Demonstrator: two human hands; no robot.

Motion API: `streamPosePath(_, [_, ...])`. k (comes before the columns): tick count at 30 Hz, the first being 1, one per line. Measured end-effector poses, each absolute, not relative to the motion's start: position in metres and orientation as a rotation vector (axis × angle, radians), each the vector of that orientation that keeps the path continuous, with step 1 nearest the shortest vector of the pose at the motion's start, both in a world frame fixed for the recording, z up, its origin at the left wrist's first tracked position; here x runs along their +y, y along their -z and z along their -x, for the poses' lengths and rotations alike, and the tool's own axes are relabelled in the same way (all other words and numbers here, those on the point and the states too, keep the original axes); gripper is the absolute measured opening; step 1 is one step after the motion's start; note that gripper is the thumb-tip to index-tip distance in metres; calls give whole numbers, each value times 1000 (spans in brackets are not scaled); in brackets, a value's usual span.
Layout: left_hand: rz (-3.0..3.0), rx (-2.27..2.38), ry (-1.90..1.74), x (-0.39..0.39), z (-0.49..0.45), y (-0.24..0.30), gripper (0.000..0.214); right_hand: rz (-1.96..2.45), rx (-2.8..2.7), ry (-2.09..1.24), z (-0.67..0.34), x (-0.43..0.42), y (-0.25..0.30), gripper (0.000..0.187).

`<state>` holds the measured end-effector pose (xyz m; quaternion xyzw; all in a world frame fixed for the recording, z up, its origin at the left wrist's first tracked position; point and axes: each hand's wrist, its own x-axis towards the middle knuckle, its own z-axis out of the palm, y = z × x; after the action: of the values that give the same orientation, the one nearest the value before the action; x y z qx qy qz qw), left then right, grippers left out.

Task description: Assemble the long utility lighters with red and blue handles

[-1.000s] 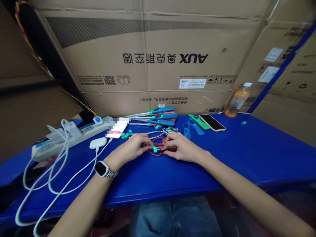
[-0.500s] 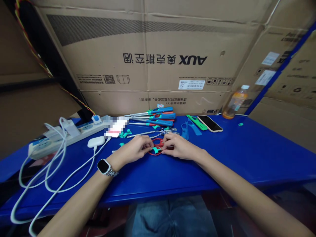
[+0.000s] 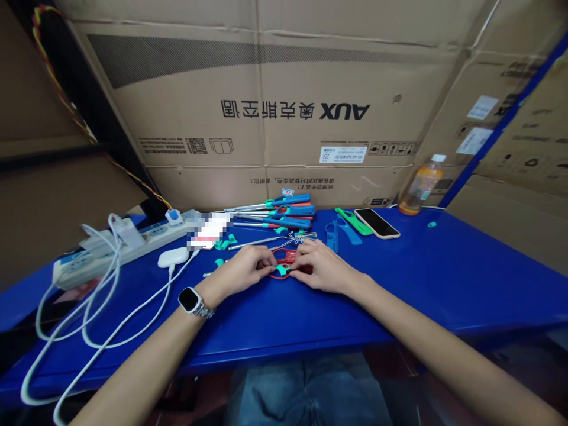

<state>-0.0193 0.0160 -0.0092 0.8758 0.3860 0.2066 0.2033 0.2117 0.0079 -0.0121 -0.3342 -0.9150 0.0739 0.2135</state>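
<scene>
My left hand (image 3: 245, 270) and my right hand (image 3: 323, 266) meet at the middle of the blue table (image 3: 444, 278). Both pinch a red plastic handle piece (image 3: 286, 258) that carries a small teal part (image 3: 280, 271) at its near edge. The left wrist wears a smartwatch (image 3: 190, 300). Just behind the hands lies a pile of long-nosed lighters (image 3: 284, 213) with blue, red and teal handles and metal tubes. Loose teal parts (image 3: 225, 242) lie to the left of the hands.
A white power strip (image 3: 119, 242) with white cables and a white charger (image 3: 173, 257) fill the left of the table. A phone (image 3: 377, 223), green and blue handle shells (image 3: 346, 228) and an orange-drink bottle (image 3: 419, 186) sit at the back right. Cardboard boxes (image 3: 284, 100) wall the back.
Both hands stay pinched on the red piece, with only small finger shifts. The view has drifted slightly.
</scene>
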Motion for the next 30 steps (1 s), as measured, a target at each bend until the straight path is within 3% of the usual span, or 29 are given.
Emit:
streamPosePath(6, [-2436,1048,-630,19,21,14,7,1050,-2515,-85,-185,1,9,22])
streamPosePath(17, [-2453,1019,-676,16,28,11,5,1303,-2444,-46,-169,-9,14,12])
streamPosePath(30, [-2695,908,-533,18,35,24,22,1360,-2434,23,-168,-8,18,15])
